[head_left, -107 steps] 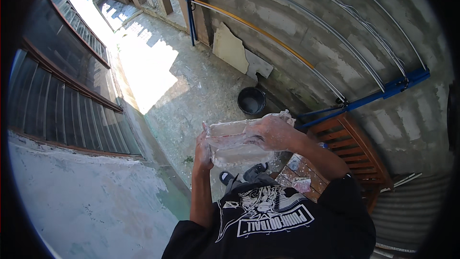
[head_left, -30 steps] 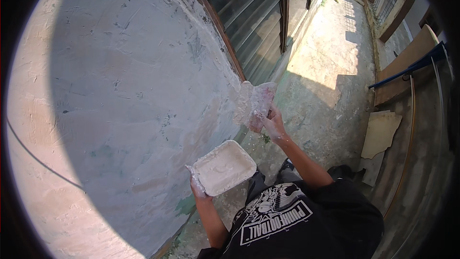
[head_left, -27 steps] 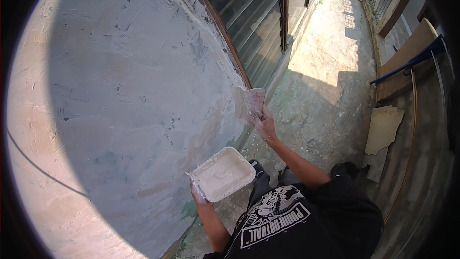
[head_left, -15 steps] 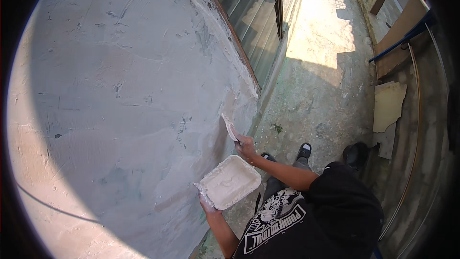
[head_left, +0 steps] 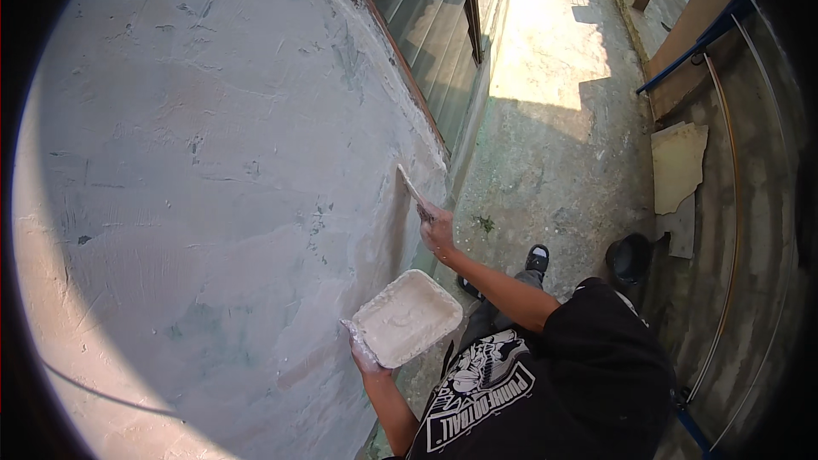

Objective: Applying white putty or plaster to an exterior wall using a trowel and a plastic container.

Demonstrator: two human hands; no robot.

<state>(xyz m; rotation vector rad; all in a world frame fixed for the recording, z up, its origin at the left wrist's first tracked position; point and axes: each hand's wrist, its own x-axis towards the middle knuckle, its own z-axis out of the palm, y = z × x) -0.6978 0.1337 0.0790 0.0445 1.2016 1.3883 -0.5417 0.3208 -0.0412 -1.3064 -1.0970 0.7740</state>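
In my right hand (head_left: 436,230) is a putty knife (head_left: 408,181), closed in my fingers. Its blade stands edge-on against the plastered wall (head_left: 230,179), just below the window's lower corner. My left hand (head_left: 368,353) grips a shallow rectangular tray (head_left: 454,307) by its side and underside. Whitish putty (head_left: 400,322) coats the tray's inside and rim. A thin pale, putty-smeared edge (head_left: 348,328) sticks out by my left fingers; what it belongs to I cannot make out. Both hands have white smears.
A louvred window (head_left: 422,25) borders the wall. Along the concrete walkway (head_left: 554,170) stand a black bucket (head_left: 629,258), broken board pieces (head_left: 679,166) and a blue metal bar (head_left: 694,44). My shoe (head_left: 537,257) is beside a small weed (head_left: 486,223).
My right hand has moved up the wall with the putty knife, whose blade now shows more edge-on. The tray stays in my left hand, nearly in place. The whole view has shifted slightly.
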